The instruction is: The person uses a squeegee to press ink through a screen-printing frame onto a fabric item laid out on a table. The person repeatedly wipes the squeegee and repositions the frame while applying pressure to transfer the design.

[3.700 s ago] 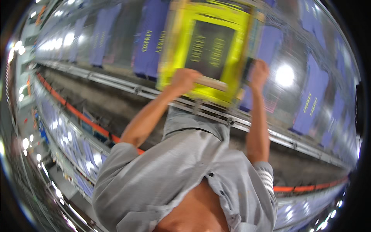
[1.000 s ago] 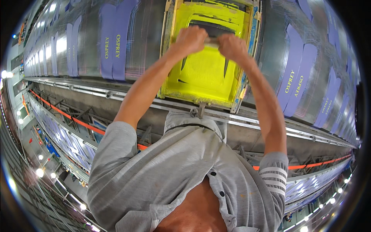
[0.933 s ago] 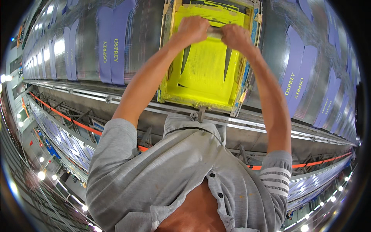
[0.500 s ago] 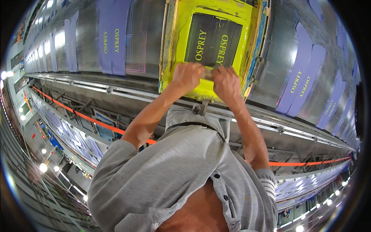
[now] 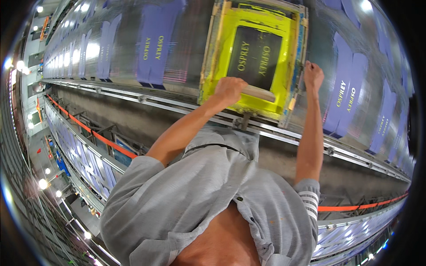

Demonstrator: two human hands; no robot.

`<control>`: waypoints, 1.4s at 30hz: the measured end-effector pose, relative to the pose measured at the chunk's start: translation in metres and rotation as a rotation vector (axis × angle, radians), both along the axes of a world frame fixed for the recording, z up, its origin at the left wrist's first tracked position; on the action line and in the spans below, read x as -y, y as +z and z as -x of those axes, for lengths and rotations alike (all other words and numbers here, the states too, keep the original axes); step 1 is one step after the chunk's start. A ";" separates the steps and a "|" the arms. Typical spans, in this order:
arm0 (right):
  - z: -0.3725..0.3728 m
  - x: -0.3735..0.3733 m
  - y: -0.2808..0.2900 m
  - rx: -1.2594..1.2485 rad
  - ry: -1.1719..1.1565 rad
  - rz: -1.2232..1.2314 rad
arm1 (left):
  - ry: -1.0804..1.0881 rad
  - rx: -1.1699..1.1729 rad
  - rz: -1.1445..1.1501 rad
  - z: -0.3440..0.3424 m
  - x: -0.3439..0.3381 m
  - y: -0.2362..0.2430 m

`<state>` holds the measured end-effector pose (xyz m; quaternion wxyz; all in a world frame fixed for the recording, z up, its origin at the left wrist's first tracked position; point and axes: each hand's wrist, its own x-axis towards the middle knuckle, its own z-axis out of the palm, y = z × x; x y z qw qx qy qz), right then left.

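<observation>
A screen-printing frame (image 5: 205, 66) with a lime-yellow, ink-coated border lies on the long table before me. Yellow lettering shows in its dark mesh window (image 5: 255, 60). My left hand (image 5: 229, 91) is closed round the left end of a squeegee (image 5: 258, 93), which spans the near part of the frame. Just beyond the frame's right side, my right hand (image 5: 313, 77) is raised off the squeegee with its fingers curled. Whatever it may grip at the frame's edge is hidden.
Purple printed fabric pieces (image 5: 153, 44) lie along the table to the left, and more purple pieces (image 5: 344, 88) to the right. A metal rail (image 5: 177, 104) runs along the near edge. Behind me stretch an orange strip (image 5: 111, 144) and another table (image 5: 80, 142) with purple pieces.
My right hand has let go of the squeegee and moved right, past the frame's side. My left hand keeps its hold. The whole view has shifted slightly.
</observation>
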<state>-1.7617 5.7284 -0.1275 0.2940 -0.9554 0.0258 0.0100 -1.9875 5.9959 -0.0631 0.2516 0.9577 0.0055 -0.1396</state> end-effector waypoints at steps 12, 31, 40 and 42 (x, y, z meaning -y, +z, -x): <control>0.111 -0.286 0.007 0.161 -0.002 -0.170 | 0.099 0.178 0.032 0.099 -0.274 -0.032; 0.155 -0.445 -0.019 0.139 -0.066 -0.098 | 0.033 0.043 -0.035 0.152 -0.430 -0.008; 0.096 -0.521 0.068 0.316 0.490 -0.152 | 0.014 0.042 -0.274 -0.061 -0.482 -0.010; 0.066 -0.553 0.089 0.070 0.756 0.005 | -0.023 0.038 -0.290 -0.102 -0.498 -0.008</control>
